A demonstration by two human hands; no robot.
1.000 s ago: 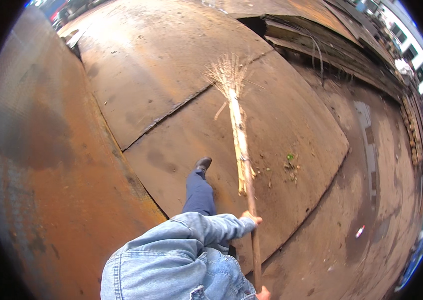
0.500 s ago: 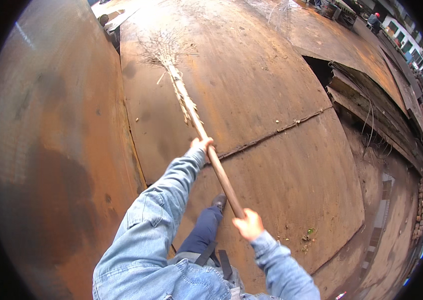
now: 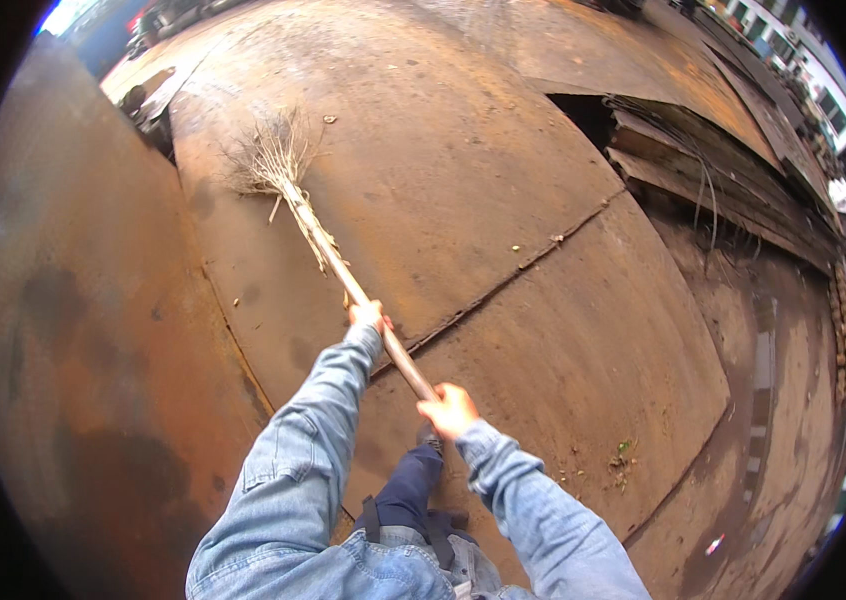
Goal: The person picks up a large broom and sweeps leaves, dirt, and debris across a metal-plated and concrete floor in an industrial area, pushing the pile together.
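A long-handled twig broom slants away from me toward the upper left. Its spread bristles lie on or just over a rusty steel plate; I cannot tell if they touch. Partway down the wooden handle, my left hand is wrapped round it. My right hand grips the handle close to its near end. Both arms wear light blue denim sleeves and reach forward.
A large rusty plate rises along the left. Stacked steel sheets with loose wires stand at the right, beside a dark gap. A raised seam crosses the plate. Small leafy debris lies to my right.
Both hands and the broom have shifted left, with the bristles now lower in the view and closer to me. The view has also turned, showing more of the far left.
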